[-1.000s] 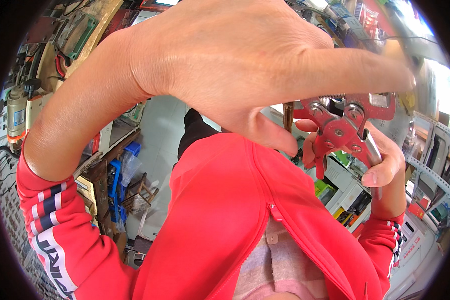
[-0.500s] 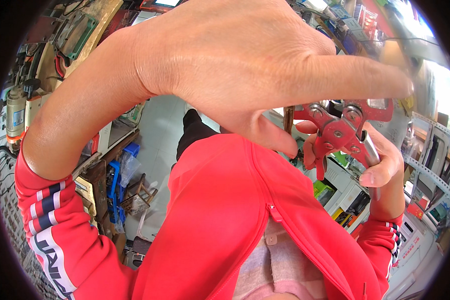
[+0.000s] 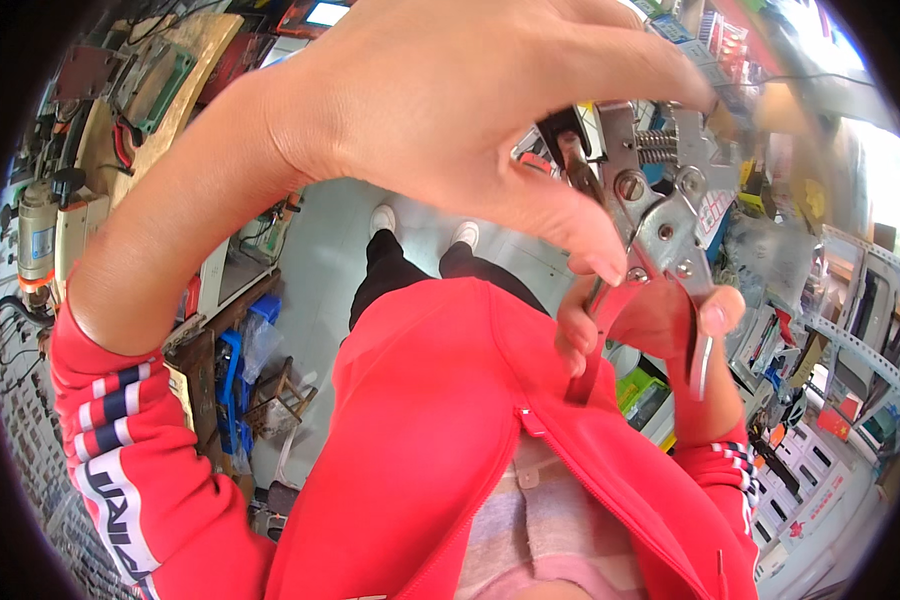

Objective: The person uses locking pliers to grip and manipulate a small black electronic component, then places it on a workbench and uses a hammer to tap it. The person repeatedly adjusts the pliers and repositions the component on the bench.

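A person in a red zip-front jacket [image 3: 420,370] stands in a crowded workshop, both arms raised before the chest, a silvery plier-like tool [image 3: 666,232] in the right grip [image 3: 658,322]. The right grip is wrapped around the tool's two handles — thumb across the outer one, fingers at the inner one — and the handles stand apart. Above that grip rises the tool's head, with screw heads on its plates and a coil spring [image 3: 657,148] across it.

The left grip [image 3: 440,110], larger to the eye and nearer, arches in beside the tool's head. Its thumb and forefinger are spread wide; its other fingers are mostly hidden, and from here I cannot tell whether they hold anything. The thumb's tip comes to the tool's edge, though contact is hard to judge.

Well below the left grip, black trousers [image 3: 375,280] and white shoes [image 3: 383,219] show against the pale floor [image 3: 315,230]. To that grip's left lie red-handled pliers [image 3: 123,143] and a green-framed panel [image 3: 167,92], with a grey motor-like cylinder [image 3: 37,235] farther out. Beneath the right grip shows a bright green container [image 3: 634,390]; to its right, perforated metal shelving [image 3: 860,345].
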`<action>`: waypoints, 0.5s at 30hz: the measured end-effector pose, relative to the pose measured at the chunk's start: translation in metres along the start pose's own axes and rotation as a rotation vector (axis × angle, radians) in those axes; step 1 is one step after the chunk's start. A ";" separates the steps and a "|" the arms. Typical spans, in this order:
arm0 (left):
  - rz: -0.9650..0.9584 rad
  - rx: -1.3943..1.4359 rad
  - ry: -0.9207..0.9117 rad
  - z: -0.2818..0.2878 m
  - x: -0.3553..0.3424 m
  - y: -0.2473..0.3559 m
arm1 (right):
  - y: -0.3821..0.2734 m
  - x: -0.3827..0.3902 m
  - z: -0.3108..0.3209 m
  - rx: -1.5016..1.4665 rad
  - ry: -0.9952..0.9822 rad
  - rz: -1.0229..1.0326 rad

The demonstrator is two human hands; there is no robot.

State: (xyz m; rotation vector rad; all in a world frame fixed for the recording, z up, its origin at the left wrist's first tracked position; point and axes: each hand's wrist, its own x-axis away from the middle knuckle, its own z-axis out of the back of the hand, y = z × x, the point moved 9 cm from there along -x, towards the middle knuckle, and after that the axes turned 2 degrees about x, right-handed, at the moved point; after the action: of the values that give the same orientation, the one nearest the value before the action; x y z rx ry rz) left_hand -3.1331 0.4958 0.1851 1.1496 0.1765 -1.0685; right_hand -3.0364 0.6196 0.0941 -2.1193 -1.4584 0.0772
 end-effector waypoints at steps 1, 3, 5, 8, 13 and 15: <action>0.014 0.075 0.049 0.000 -0.003 -0.003 | 0.004 -0.004 -0.010 -0.127 -0.195 -0.001; 0.048 0.244 0.134 -0.003 -0.006 -0.009 | 0.001 -0.008 -0.018 -0.292 -0.461 0.092; 0.161 0.447 0.152 -0.010 -0.011 -0.022 | -0.002 -0.009 -0.020 -0.444 -0.652 0.156; 0.251 0.646 0.174 -0.019 -0.019 -0.028 | -0.002 -0.008 -0.023 -0.471 -0.831 0.197; 0.270 0.609 0.225 -0.018 -0.038 -0.027 | -0.008 0.000 -0.027 -0.494 -0.939 0.190; 0.255 0.512 0.223 -0.017 -0.038 -0.018 | -0.010 0.005 -0.029 -0.505 -0.977 0.181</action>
State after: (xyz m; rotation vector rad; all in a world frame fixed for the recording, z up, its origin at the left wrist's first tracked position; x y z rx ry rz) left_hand -3.1606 0.5323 0.1886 1.7036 -0.0767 -0.7742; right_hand -3.0328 0.6140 0.1246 -2.8035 -1.9292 1.0352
